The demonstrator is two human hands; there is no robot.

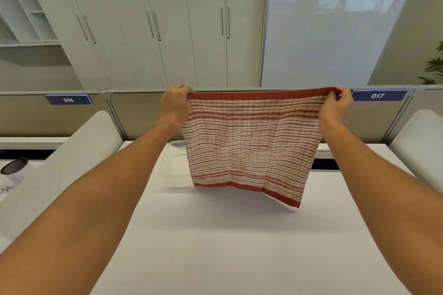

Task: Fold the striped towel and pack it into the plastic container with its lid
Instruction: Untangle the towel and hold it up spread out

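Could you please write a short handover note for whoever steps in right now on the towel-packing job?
Left hand and right hand each pinch a top corner of the striped towel, held up spread above the white table.
The plastic container sits on the table behind the towel, partly hidden; whether its lid is on cannot be told.
Done: towel lifted and spread.
Left: fold it, pack it, close the lid.

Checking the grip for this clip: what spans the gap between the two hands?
In the head view, the striped towel spans it: its red top edge is stretched between the left hand and right hand, each gripping one upper corner.
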